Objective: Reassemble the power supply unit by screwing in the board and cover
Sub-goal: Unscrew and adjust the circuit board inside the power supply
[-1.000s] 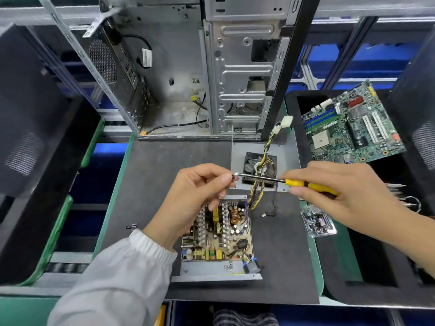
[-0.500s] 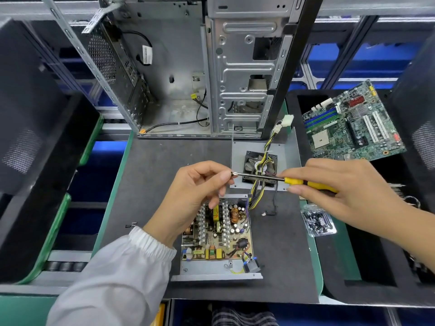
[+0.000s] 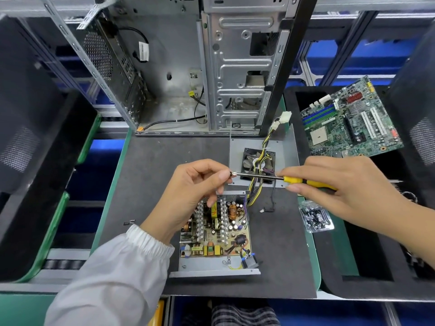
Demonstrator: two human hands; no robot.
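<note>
Left hand (image 3: pixel 193 191) fingers pinched a screw at the screwdriver (image 3: pixel 282 178) tip above the circuit board (image 3: pixel 216 229); right hand (image 3: pixel 341 184) gripped the handle. Risked dropping it among components.

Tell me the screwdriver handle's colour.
Yellow; the screwdriver handle shows best in the head view.

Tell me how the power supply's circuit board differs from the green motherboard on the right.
The circuit board is tan, while the motherboard is green. The circuit board lies flat inside its open metal case on the dark mat; the motherboard rests tilted in a black tray to the right. The circuit board carries metal heat sinks and copper coils; the motherboard shows long slots and a square socket. Both lie face up, untouched by either hand.
</note>
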